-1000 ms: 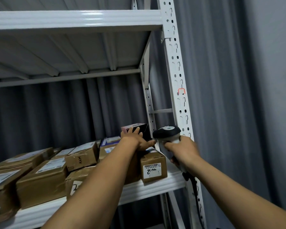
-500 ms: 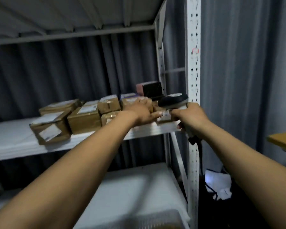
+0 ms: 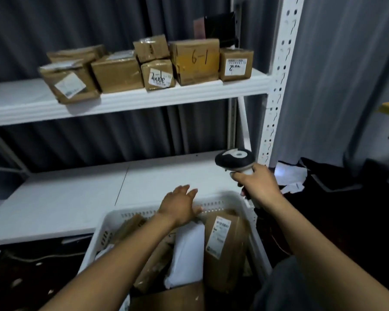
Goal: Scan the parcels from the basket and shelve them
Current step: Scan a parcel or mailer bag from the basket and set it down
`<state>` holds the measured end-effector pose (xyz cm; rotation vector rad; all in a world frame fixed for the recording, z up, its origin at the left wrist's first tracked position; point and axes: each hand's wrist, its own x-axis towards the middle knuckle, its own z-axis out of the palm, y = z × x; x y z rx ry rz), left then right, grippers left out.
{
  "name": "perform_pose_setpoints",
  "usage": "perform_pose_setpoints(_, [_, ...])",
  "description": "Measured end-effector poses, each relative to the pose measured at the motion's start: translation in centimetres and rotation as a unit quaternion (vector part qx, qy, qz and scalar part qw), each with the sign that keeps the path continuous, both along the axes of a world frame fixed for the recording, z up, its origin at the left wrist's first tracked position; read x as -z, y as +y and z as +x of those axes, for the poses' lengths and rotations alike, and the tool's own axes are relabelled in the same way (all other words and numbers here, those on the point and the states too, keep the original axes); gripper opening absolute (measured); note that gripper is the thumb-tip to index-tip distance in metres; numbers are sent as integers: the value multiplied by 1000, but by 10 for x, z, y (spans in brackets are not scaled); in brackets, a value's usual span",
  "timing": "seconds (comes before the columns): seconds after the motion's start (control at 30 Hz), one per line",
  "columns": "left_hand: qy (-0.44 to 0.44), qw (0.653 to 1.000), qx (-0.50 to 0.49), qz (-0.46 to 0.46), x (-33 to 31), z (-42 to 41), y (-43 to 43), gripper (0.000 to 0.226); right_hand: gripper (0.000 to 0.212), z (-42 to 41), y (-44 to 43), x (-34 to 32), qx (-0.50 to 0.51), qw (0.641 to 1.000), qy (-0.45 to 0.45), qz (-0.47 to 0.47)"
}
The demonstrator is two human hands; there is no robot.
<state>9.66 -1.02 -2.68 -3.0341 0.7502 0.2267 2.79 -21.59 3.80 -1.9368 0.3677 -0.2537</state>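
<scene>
- White basket, lower centre: left hand spread flat over far rim, empty, likely reaching for labelled brown parcel.
- Centre right: right hand grips barcode scanner, ready to scan.

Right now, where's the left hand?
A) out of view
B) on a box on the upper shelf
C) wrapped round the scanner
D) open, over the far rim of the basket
D: the left hand is spread open over the far rim of the basket and holds nothing, while the right hand grips the scanner.
</scene>
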Motion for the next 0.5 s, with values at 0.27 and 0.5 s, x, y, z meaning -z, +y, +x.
perform_pose_setpoints(0.27, [130, 985, -112, -8, 117, -13, 23, 77, 16, 2, 2, 91, -42, 995, 90, -28])
perform_pose_setpoints(0.5, [204, 952, -210, -92, 171, -7, 19, 107, 16, 14, 11, 97, -92, 990, 100, -31])
